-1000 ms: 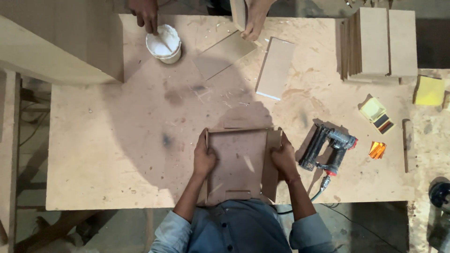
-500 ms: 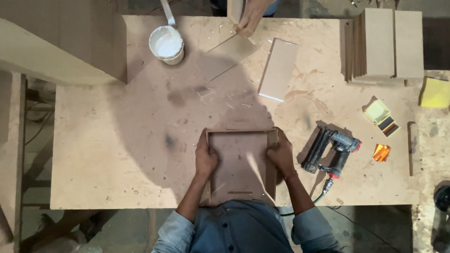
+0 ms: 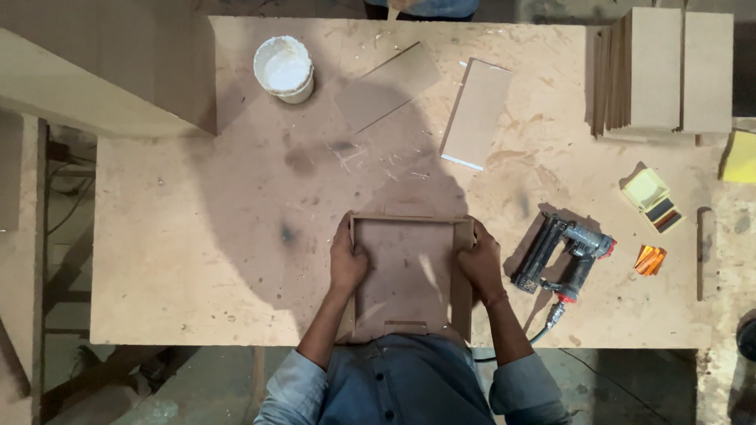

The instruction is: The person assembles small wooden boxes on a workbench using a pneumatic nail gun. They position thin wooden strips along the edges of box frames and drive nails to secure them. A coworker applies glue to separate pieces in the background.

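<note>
A shallow open box of brown fibreboard (image 3: 405, 271) lies on the workbench (image 3: 236, 236) at its near edge, right in front of me. My left hand (image 3: 347, 258) grips the box's left wall. My right hand (image 3: 480, 260) grips the right wall near its far corner. Both hands press the walls inward against the base panel. A pneumatic nail gun (image 3: 563, 256) with a hose lies on the bench just right of my right hand.
A white tub of glue (image 3: 284, 69) stands at the far left. Two loose boards (image 3: 386, 85) (image 3: 476, 112) lie at the far middle. Stacked panels (image 3: 661, 71) stand at the far right, with small boxes (image 3: 652, 198) nearer. Another person stands at the far edge.
The other person's hands and the stick at the glue tub have drawn back from the far side of the bench. My hands stay on the box walls.
</note>
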